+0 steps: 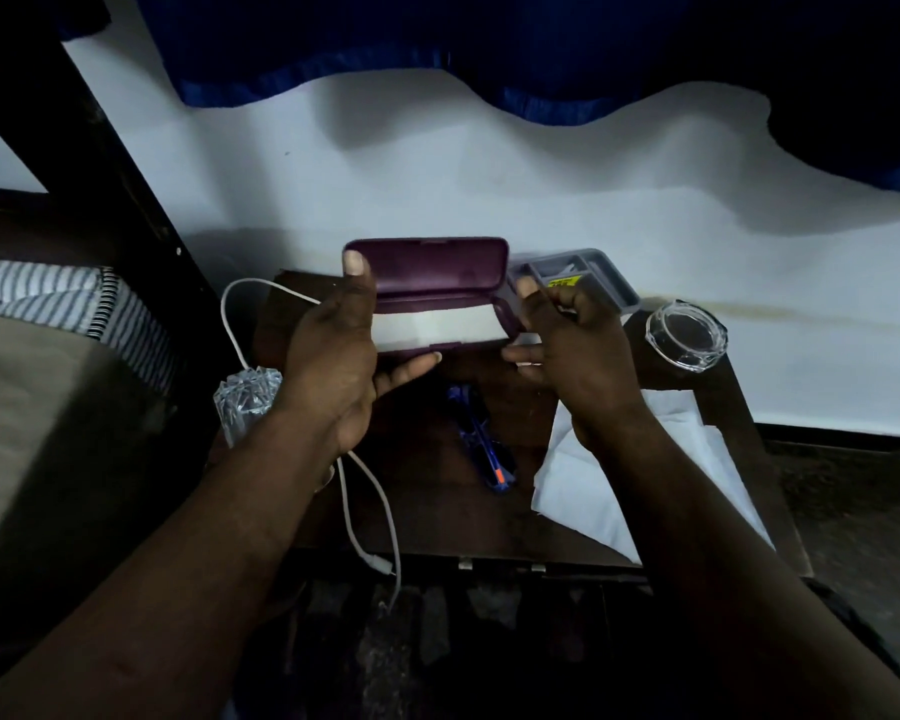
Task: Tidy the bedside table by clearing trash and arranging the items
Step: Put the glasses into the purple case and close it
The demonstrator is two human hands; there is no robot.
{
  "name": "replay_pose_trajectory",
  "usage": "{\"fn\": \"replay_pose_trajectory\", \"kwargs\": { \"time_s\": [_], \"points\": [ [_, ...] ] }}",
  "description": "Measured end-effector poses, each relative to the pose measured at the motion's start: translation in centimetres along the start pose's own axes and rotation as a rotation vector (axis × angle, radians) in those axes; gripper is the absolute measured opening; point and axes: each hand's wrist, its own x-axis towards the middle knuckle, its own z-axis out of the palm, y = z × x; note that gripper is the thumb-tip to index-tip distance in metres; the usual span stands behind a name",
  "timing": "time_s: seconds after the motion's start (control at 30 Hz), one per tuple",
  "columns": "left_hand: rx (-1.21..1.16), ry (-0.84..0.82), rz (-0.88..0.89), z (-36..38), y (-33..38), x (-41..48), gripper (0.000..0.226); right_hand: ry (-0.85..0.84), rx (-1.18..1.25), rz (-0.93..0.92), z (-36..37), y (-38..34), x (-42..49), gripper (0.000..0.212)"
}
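**Open case held over the tabletop**

The left grip (333, 350) wraps the left end of the purple case (437, 272), thumb up on the raised lid. The right grip (572, 335), blurred, pinches the right end. The case hangs open above the tabletop (437, 517), hiding its far middle. A blue thing (481, 444) below is too dim to name. Paper (619, 485) lies by the right edge, and a cable (370, 496) drops past the front.
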Motion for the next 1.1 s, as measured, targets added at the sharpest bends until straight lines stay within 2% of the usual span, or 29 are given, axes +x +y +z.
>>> {"fn": "replay_pose_trajectory", "kwargs": {
  "time_s": [0.1, 0.2, 0.33, 0.4, 0.63, 0.83, 1.0, 1.1],
  "points": [
    [-0.011, 0.041, 0.045, -0.4, 0.4, 0.0, 0.054, -0.025, -0.079, -0.009, -0.2, 0.1, -0.2, 0.037],
    [-0.023, 0.094, 0.060, -0.8, 0.7, 0.1, 0.059, -0.117, -0.232, 0.004, -0.2, 0.6, -0.4, 0.047],
    [-0.029, 0.129, 0.055, -1.0, 0.6, 0.1, 0.057, -0.289, -0.908, -0.137, 0.1, 2.3, -0.7, 0.044],
    [-0.029, 0.134, 0.048, -1.0, 0.5, 0.1, 0.056, -0.352, -1.037, -0.150, 0.6, 2.8, -1.2, 0.039],
    [-0.019, 0.128, 0.014, -1.0, 0.3, 0.1, 0.059, -0.340, -1.120, -0.180, 2.0, 3.7, -1.9, 0.039],
    [0.025, 0.144, 0.023, -1.5, 0.5, 0.1, 0.058, -0.327, -1.122, -0.184, 1.5, 3.0, -1.3, 0.022],
    [0.042, 0.198, 0.073, -2.1, 1.2, 0.4, 0.051, -0.361, -0.981, -0.281, -0.3, 1.7, -0.3, 0.013],
    [0.047, 0.220, 0.115, -2.2, 1.5, 0.4, 0.046, -0.400, -0.778, -0.238, -0.9, 1.3, -0.3, 0.016]
  ]
}}
